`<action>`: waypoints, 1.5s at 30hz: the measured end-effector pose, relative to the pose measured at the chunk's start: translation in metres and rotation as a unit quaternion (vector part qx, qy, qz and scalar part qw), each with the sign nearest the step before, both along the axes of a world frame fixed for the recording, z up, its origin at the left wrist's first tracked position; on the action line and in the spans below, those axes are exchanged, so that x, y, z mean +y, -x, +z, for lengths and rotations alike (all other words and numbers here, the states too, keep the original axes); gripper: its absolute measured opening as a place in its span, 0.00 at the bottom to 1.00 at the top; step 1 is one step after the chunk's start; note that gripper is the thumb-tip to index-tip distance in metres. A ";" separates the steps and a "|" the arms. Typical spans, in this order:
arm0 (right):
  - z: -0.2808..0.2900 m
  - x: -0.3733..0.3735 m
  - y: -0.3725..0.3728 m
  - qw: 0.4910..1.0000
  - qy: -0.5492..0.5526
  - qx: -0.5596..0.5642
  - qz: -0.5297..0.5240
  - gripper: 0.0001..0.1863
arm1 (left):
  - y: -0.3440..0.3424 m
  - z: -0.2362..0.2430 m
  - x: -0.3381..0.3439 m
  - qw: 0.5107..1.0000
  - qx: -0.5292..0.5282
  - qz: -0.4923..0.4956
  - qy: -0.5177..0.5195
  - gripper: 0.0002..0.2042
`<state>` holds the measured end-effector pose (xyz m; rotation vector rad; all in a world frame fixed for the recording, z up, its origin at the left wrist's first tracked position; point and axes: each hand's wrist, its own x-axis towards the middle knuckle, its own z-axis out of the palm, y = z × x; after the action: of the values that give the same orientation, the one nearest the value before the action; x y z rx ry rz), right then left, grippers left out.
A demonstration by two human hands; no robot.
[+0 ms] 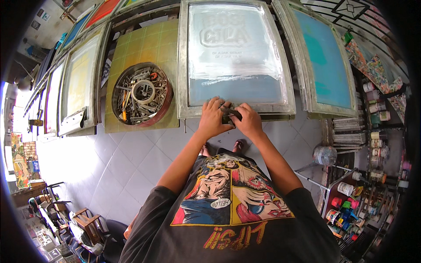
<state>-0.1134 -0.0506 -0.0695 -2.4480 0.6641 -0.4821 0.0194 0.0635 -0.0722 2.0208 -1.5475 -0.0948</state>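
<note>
Right grip (pixel 248 119) closed on a small dark object (pixel 234 113), left grip (pixel 212 117) unclear, my slip could scratch the grey-framed, pale-blue rectangular panel (pixel 237 90) just ahead.

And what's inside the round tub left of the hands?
The round tub holds a pale ring, a yellow piece and a jumble of small metal pieces. What lies beneath the top layer is covered.

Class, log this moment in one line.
left hand: beside dark object | right hand: holding it | ahead: framed screen | leftward: round container
</note>
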 end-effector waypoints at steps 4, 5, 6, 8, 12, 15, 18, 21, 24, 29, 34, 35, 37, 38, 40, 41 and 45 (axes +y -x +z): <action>0.002 0.001 0.004 1.000 -0.012 -0.006 0.000 0.12 | -0.001 -0.002 0.001 1.000 0.007 -0.012 -0.003 0.39; 0.002 0.002 0.003 1.000 -0.015 -0.004 -0.003 0.12 | 0.000 -0.002 0.001 1.000 0.005 -0.016 -0.006 0.39; 0.001 0.004 0.001 1.000 -0.018 -0.007 -0.009 0.12 | 0.000 -0.002 0.001 1.000 0.003 -0.021 -0.008 0.39; 0.002 0.007 0.000 0.999 -0.025 -0.010 -0.022 0.12 | -0.001 -0.006 0.003 1.000 -0.009 0.000 -0.008 0.39; 0.003 0.009 0.001 0.999 -0.016 0.003 -0.051 0.11 | 0.000 -0.013 0.001 1.000 -0.020 0.000 0.015 0.40; -0.003 0.007 0.002 0.998 -0.009 -0.016 -0.055 0.13 | 0.001 -0.012 -0.001 0.999 -0.032 -0.002 -0.007 0.41; 0.001 0.002 0.009 0.997 0.002 -0.043 -0.061 0.15 | 0.005 -0.011 -0.002 1.000 -0.022 0.007 -0.014 0.42; 0.006 0.002 0.018 0.991 0.033 -0.056 -0.118 0.17 | 0.006 -0.010 -0.003 0.999 -0.044 0.025 0.000 0.42; -0.001 0.006 0.032 0.969 0.057 -0.057 -0.236 0.17 | 0.008 -0.010 -0.004 0.998 -0.054 0.027 0.008 0.42; -0.020 0.025 0.041 0.932 -0.163 -0.126 -0.299 0.16 | 0.009 -0.011 -0.003 0.998 -0.043 0.032 -0.018 0.43; -0.043 0.030 0.035 0.855 -0.361 -0.233 -0.290 0.11 | 0.011 -0.008 -0.004 0.998 -0.046 0.024 -0.028 0.45; -0.045 0.030 0.036 0.838 -0.391 -0.244 -0.293 0.09 | 0.010 -0.008 -0.003 0.998 -0.048 0.023 -0.030 0.45; -0.051 0.024 0.039 0.831 -0.369 -0.262 -0.324 0.08 | 0.009 -0.008 -0.005 0.998 -0.054 0.018 -0.025 0.45; -0.050 0.022 0.041 0.822 -0.380 -0.263 -0.332 0.08 | 0.007 -0.010 -0.002 0.998 -0.059 0.018 -0.022 0.45; -0.048 0.018 0.046 0.823 -0.380 -0.261 -0.333 0.09 | 0.008 -0.012 -0.003 0.997 -0.066 0.019 -0.022 0.44; -0.046 0.017 0.047 0.831 -0.369 -0.259 -0.326 0.09 | 0.009 -0.010 -0.003 0.997 -0.069 0.020 -0.025 0.44; -0.050 0.011 0.047 0.812 -0.400 -0.260 -0.335 0.10 | 0.010 -0.011 -0.004 0.997 -0.079 0.023 -0.015 0.42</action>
<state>-0.1604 -0.0393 -0.1191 -1.1624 1.1768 -0.8753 0.0097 0.0591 -0.0829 2.1299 -1.6009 0.0614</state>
